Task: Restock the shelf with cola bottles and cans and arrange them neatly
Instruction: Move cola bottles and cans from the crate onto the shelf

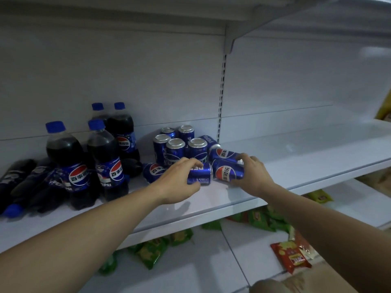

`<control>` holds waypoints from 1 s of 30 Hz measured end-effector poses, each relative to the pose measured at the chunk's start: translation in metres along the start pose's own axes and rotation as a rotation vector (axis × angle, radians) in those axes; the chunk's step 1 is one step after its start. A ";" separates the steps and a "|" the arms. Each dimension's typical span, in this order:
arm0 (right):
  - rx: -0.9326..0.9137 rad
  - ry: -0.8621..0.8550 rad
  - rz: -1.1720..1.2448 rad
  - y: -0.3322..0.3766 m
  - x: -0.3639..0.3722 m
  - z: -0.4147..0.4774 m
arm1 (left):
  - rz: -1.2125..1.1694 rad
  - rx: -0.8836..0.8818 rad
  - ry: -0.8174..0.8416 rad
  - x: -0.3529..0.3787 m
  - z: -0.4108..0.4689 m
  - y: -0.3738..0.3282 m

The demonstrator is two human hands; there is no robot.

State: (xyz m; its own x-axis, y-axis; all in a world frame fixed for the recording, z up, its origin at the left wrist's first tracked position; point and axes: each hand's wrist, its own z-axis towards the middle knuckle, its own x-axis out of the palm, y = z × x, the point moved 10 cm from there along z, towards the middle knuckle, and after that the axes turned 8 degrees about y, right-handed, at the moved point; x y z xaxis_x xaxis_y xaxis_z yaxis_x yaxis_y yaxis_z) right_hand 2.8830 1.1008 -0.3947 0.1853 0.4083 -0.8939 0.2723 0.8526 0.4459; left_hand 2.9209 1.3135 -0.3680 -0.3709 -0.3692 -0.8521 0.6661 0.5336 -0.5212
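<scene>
Both of my arms reach over the shelf (211, 204), where my left hand (179, 178) wraps one lying can (201, 175) and my right hand (251, 174) wraps another can (228, 172), both sideways, so I should tip them upright.

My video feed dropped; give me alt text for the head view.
Both hands grip toppled cola cans on a white shelf: left hand on one can, right hand on another.
</scene>
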 end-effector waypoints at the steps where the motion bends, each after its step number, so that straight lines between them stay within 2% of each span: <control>1: -0.004 0.007 -0.035 0.001 -0.005 -0.005 | -0.014 0.012 -0.010 -0.005 -0.003 -0.004; 4: -0.033 0.007 -0.160 0.016 -0.023 -0.024 | -0.041 0.054 -0.074 -0.027 -0.018 -0.016; 7: -0.147 -0.035 -0.312 0.058 -0.034 -0.047 | -0.048 0.108 -0.187 -0.051 -0.045 -0.028; 11: -0.423 -0.037 -0.423 0.154 -0.011 -0.082 | -0.104 0.153 -0.429 -0.094 -0.108 -0.027; 14: -0.654 -0.003 -0.454 0.240 0.029 -0.114 | -0.238 0.127 -0.605 -0.125 -0.177 0.000; 18: -0.924 0.068 -0.448 0.356 0.104 -0.163 | -0.466 -0.011 -0.866 -0.160 -0.300 0.062; 23: -1.236 0.238 -0.420 0.493 0.206 -0.264 | -0.642 -0.308 -1.292 -0.170 -0.509 0.125; 27: -1.509 0.364 -0.391 0.595 0.277 -0.381 | -0.584 -0.533 -1.579 -0.153 -0.692 0.134; 30: -1.715 0.451 -0.396 0.640 0.333 -0.482 | -0.496 -0.708 -1.754 -0.120 -0.819 0.125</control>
State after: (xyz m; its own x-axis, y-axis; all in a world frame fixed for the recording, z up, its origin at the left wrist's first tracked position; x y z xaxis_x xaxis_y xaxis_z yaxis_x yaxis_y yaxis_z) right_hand 2.6639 1.9391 -0.4294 0.0380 -0.0807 -0.9960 -0.9882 0.1451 -0.0494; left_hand 2.5186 2.0471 -0.3703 0.8331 -0.5436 0.1018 0.2194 0.1560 -0.9631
